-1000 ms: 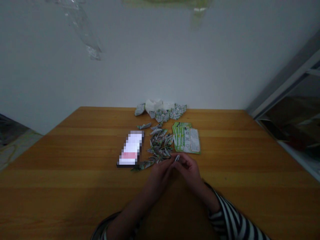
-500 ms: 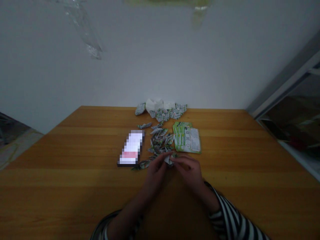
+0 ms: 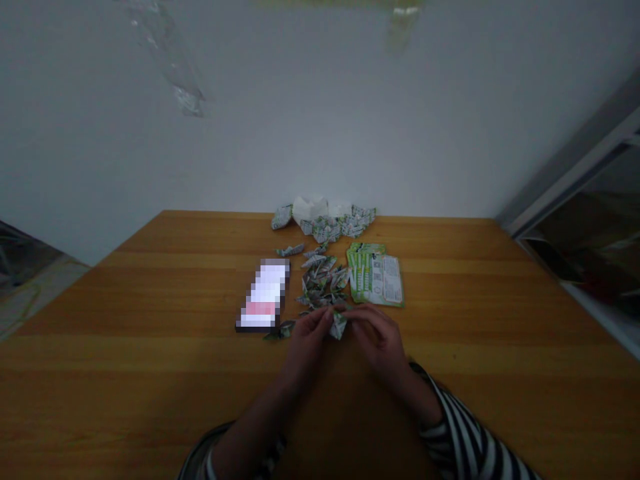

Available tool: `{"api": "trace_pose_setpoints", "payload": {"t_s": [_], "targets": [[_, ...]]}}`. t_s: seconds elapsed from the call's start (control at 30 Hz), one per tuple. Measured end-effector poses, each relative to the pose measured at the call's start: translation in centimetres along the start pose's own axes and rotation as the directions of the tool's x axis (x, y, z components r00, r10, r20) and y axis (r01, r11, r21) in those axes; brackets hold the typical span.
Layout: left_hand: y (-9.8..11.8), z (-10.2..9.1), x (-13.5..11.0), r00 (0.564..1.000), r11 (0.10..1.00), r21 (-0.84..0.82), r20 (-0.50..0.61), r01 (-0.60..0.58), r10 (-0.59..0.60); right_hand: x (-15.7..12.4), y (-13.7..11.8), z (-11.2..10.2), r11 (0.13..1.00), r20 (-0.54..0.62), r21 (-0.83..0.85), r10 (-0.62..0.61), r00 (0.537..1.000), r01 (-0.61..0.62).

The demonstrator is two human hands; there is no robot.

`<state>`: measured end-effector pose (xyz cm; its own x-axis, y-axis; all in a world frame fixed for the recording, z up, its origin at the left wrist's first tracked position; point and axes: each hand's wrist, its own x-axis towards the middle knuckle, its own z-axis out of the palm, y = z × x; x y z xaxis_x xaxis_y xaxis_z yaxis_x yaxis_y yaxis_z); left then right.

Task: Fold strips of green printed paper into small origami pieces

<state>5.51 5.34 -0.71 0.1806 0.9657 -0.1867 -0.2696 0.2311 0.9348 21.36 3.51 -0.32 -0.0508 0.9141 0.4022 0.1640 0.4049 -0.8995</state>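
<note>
Between my two hands is a small folded piece of printed paper (image 3: 339, 327), white and green, with one point facing down toward me. My left hand (image 3: 306, 341) pinches its left side with thumb and fingers. At its upper right corner the fingertips of my right hand (image 3: 381, 339) are closed on the paper, and the right thumb is partly hidden. Just beyond my hands lies a pile of similar folded paper pieces (image 3: 320, 283). To the right of the pile is a fanned stack of green-and-white printed cards (image 3: 383, 280).
A phone (image 3: 263, 297) with a lit, blurred screen lies left of the pile. Crumpled printed and white paper (image 3: 327, 229) sits against the wall (image 3: 320, 120) at the back of the wooden table (image 3: 150, 347). Clear tape (image 3: 187, 100) hangs on the wall.
The paper piece has been turned in my fingers, so that a greener face with a downward point now shows. My left thumb has moved up onto its upper left edge.
</note>
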Motion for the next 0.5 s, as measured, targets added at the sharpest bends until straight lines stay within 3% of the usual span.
{"api": "trace_pose_setpoints", "payload": {"t_s": [0.1,0.2,0.3,0.5], "targets": [[0.4,0.2,-0.3,0.998,0.998,0.039,-0.044,-0.040,0.042,-0.2,0.0,0.1,0.991,-0.023,0.034,0.134,0.991,-0.133],[0.9,0.8,-0.9,0.990,0.990,0.093,-0.083,-0.102,0.110,-0.3,0.2,0.6,0.982,0.110,-0.013,0.189,0.976,-0.189],[1.3,1.3,-1.3,0.989,0.988,0.074,-0.046,-0.136,0.139,-0.4,0.3,1.1,0.984,0.146,-0.002,0.175,0.974,-0.176],[1.5,1.8,-1.5,0.991,0.989,0.068,0.034,-0.132,0.130,-0.7,0.2,1.6,0.992,0.079,-0.045,0.119,0.990,-0.115]]}}
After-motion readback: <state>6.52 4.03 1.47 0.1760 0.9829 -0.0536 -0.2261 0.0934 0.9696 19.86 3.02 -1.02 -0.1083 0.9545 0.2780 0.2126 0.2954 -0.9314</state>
